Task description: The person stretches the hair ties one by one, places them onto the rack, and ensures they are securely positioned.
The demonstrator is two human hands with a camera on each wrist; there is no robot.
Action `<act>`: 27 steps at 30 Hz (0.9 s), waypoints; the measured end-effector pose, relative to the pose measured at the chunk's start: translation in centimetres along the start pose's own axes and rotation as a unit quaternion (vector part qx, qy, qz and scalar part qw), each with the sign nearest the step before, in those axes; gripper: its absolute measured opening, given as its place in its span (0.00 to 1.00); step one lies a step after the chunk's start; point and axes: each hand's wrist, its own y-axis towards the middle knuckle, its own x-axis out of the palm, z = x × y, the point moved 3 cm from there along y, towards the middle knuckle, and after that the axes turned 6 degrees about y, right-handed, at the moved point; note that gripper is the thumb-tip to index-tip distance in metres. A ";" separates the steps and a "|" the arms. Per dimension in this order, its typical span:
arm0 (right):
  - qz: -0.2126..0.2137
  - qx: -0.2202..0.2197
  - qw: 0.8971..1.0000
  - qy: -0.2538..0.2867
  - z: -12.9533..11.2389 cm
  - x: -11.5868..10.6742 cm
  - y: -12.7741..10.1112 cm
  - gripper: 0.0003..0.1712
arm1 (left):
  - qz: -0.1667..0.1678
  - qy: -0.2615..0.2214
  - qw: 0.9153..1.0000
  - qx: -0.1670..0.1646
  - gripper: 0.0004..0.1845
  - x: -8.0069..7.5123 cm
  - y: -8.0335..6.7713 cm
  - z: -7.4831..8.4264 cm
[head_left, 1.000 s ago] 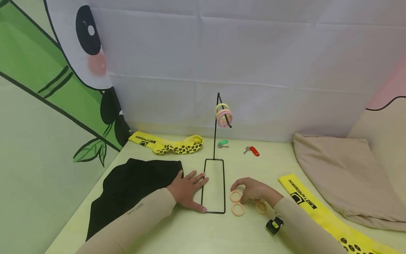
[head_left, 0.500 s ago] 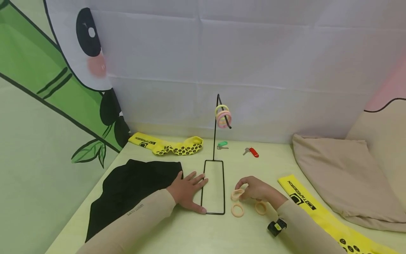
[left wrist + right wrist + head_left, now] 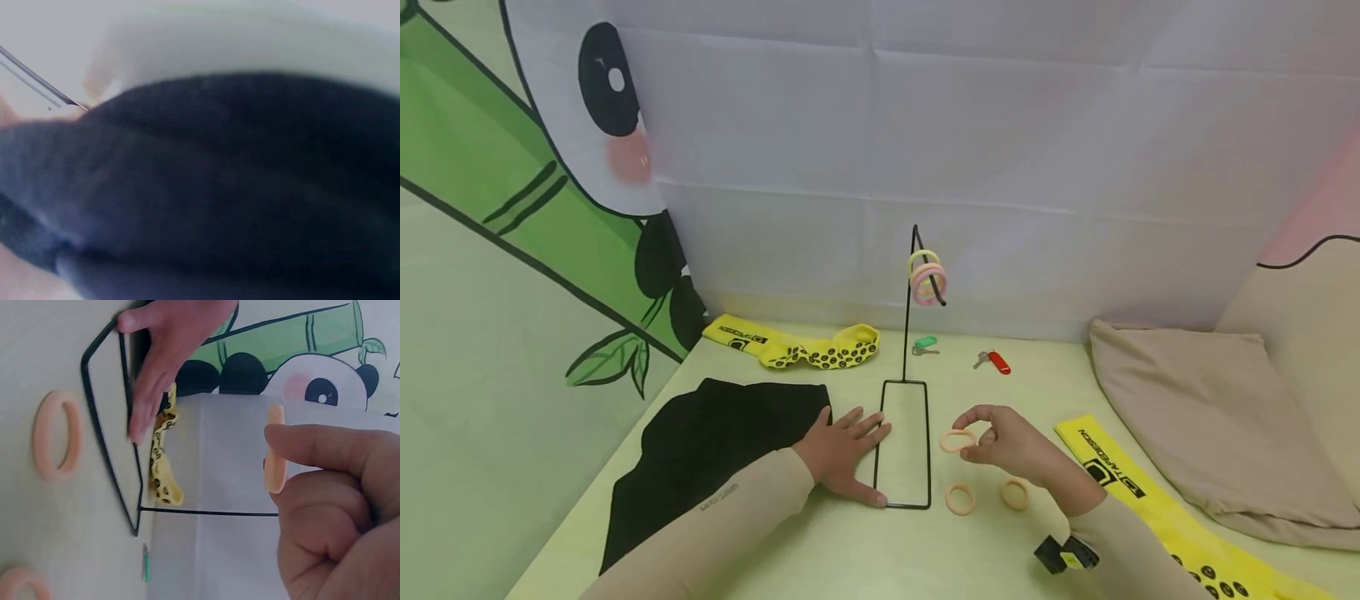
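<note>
My left hand (image 3: 844, 458) lies flat with fingers spread over the left side of the black wire stand (image 3: 928, 450), thumb at its front corner. Between thumb and index finger, my right hand (image 3: 1015, 442) pinches a peach ring (image 3: 953, 447), raised off the table to the right of the stand's base. The right wrist view shows this pinched ring (image 3: 275, 469) edge-on. Two more peach rings lie below the right hand, a left ring (image 3: 960, 499) and a right ring (image 3: 1015, 494). On the stand's upper arm hang pink and yellow rings (image 3: 928, 283). Dark blur covers most of the left wrist view.
Black cloth (image 3: 722, 450) lies beside the left arm. At the back are a yellow printed band (image 3: 820, 347), keys with a green tag (image 3: 926, 342) and keys with a red tag (image 3: 999, 362). Another yellow band (image 3: 1120, 475) and a beige cloth (image 3: 1217, 417) lie to the right.
My right hand has taken hold of the farther peach ring, tilted it and lifted it off the table. The left hand stays in place on the stand's base.
</note>
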 end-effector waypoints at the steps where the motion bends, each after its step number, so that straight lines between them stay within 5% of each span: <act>1: 0.004 -0.004 1.000 -0.002 -0.5 0.0 -0.3 0.18 | 0.001 0.000 1.000 0.001 0.57 0.0 0.0 0.0; 11: 0.019 -0.085 0.996 -0.010 -6.4 -0.3 -3.3 0.20 | 0.002 0.005 1.000 0.000 0.57 0.0 0.0 0.1; 16: 0.060 -0.162 0.985 -0.012 -9.8 -0.8 -4.7 0.19 | 0.002 0.004 1.000 0.001 0.57 -0.1 0.0 0.1; 19: 0.121 -0.265 0.957 -0.017 -12.0 -1.3 -5.5 0.19 | 0.002 0.005 1.000 0.002 0.57 -0.1 0.0 0.0; 23: 0.222 -0.400 0.888 -0.046 -14.3 -1.7 -6.0 0.20 | 0.002 0.007 1.000 0.003 0.57 0.0 0.0 0.0; 25: 0.257 -0.427 0.865 -0.059 -14.9 -1.9 -5.7 0.20 | 0.000 0.006 1.000 0.002 0.57 0.0 0.0 0.0; 27: 0.280 -0.432 0.854 -0.074 -15.2 -2.0 -5.1 0.21 | -0.002 0.005 1.000 0.002 0.57 0.0 0.0 0.0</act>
